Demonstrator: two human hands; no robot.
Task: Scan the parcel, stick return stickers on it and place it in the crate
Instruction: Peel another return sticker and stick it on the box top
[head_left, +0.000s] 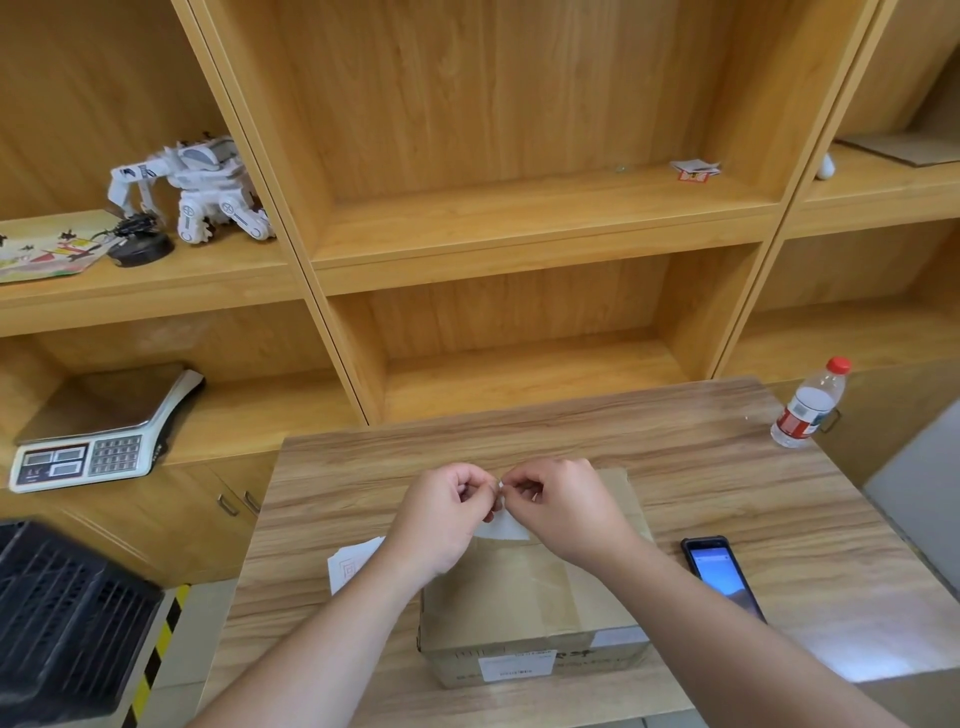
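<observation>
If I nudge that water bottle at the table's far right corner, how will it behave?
The water bottle stands upright, tall and narrow, so it probably tips easily. Round-bodied, it would likely roll once down. It looks like thin clear plastic, so probably light.

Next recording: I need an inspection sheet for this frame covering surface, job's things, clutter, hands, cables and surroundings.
Surface: wood-grain table, glare at its right edge.
Job's things: cardboard parcel on the table, taped top, label on its near side; small white sticker held above it; sticker sheet to the parcel's left; handheld scanner to its right, screen lit; black crate at lower left, off the table.
Clutter: water bottle at the table's far right corner.
Hands: left hand and right hand both pinch the sticker.
Cables: nothing seen.
Surroundings: wooden shelves holding a weighing scale, a toy robot and a drawing.
</observation>
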